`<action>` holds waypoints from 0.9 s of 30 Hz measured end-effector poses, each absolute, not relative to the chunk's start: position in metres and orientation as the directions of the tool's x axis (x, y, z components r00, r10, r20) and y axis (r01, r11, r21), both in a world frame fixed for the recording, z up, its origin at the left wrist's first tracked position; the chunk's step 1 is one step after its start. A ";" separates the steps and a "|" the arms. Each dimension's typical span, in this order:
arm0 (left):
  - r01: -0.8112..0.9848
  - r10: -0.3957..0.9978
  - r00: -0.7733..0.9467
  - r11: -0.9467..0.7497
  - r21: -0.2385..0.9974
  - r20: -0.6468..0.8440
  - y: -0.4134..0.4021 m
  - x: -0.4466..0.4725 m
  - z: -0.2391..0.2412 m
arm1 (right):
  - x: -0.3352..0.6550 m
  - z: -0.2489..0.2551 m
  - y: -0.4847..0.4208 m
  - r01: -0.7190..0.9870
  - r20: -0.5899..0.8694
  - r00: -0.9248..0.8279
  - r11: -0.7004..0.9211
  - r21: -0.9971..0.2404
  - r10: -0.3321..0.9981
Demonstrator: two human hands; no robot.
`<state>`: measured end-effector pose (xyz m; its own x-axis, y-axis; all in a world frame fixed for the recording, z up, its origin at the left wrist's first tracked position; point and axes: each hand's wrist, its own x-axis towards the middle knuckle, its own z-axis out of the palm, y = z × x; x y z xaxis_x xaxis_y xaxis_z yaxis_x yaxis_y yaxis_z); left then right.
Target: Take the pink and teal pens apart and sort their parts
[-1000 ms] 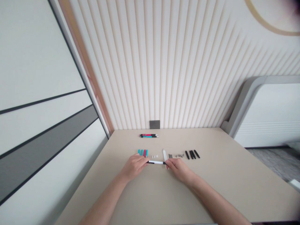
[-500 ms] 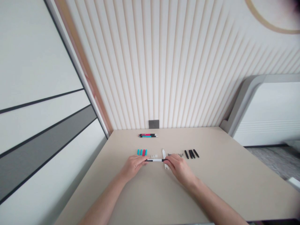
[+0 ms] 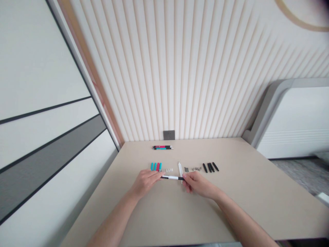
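A white and black pen [image 3: 172,177] lies level between my two hands, over the table. My left hand [image 3: 147,181] is closed on its left end, fingers together. At the black right end, my right hand [image 3: 197,184] pinches the pen between thumb and fingers. Just behind the pen are thin white refills [image 3: 180,167], partly covered by my right hand, and several small white pieces [image 3: 169,170]. Coloured pen barrels [image 3: 156,166], turquoise and red, lie beyond my left hand. Small metal springs [image 3: 186,169] and little metallic parts [image 3: 197,168] sit behind my right hand.
Several black pen grips [image 3: 210,167] lie in a row on the right of the table [image 3: 164,216]. Pens in red, turquoise and black [image 3: 162,147] lie near the back edge. A ribbed wall with a dark socket [image 3: 169,135] stands behind; a white cabinet [image 3: 38,103] is at left.
My right hand has turned and dropped slightly, its thumb and curled fingers now showing at the pen's right end. The pen tilts a little down to the right. The springs are uncovered.
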<state>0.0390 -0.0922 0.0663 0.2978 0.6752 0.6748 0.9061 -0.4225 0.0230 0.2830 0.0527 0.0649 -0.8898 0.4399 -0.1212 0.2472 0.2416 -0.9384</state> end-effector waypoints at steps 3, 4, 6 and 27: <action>0.908 0.670 0.315 -0.419 -0.008 0.672 -0.093 0.038 0.067 | 0.283 0.067 0.052 0.250 -0.128 -0.893 0.239 -0.938 0.431; 0.909 0.666 0.320 -0.417 -0.019 0.674 -0.093 0.038 0.068 | 0.283 0.068 0.052 0.237 -0.124 -0.897 0.224 -0.946 0.425; 0.908 0.655 0.329 -0.417 -0.037 0.681 -0.095 0.038 0.070 | 0.283 0.068 0.053 0.205 -0.110 -0.901 0.189 -0.960 0.419; 0.894 0.728 0.227 -0.419 0.158 0.647 -0.089 0.043 0.064 | 0.285 0.070 0.055 0.195 0.298 -0.816 0.720 -0.666 0.496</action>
